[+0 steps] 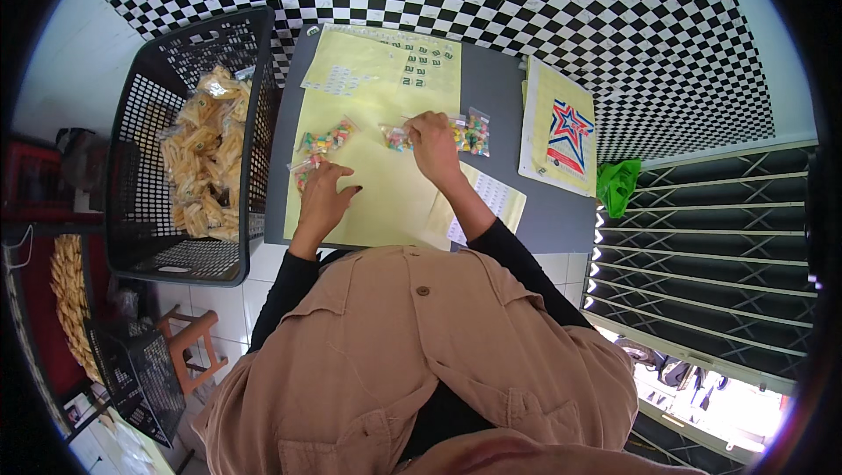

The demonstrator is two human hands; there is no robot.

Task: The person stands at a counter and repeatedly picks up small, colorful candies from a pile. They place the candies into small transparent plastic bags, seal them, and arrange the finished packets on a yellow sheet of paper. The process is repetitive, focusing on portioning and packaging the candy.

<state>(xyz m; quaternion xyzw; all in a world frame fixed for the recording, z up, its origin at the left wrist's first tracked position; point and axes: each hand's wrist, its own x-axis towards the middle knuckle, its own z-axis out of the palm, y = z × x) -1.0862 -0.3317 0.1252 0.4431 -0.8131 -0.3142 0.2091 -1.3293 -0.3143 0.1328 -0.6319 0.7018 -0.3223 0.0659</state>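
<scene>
My left hand [323, 197] rests at the left of the yellow sheet [378, 202], its fingers over a small clear bag of colourful pieces [302, 179]; whether it grips the bag is unclear. Just above lies another such bag [330, 137]. My right hand [431, 146] is at the middle of the sheet, fingertips bent down over a clear bag of colourful pieces [396, 138]; its grip is hidden. Right of it are more filled bags, one [478, 133] at the row's end. A sheet of small printed labels [483, 202] lies partly under my right forearm.
A black plastic crate [262, 126] at the left holds many bags of pale yellow sticks [204, 146]. Sticker sheets [355, 57] lie at the grey table's [490, 87] far edge. A pad with a star print [569, 136] is at the right, near a green plastic bag [618, 185].
</scene>
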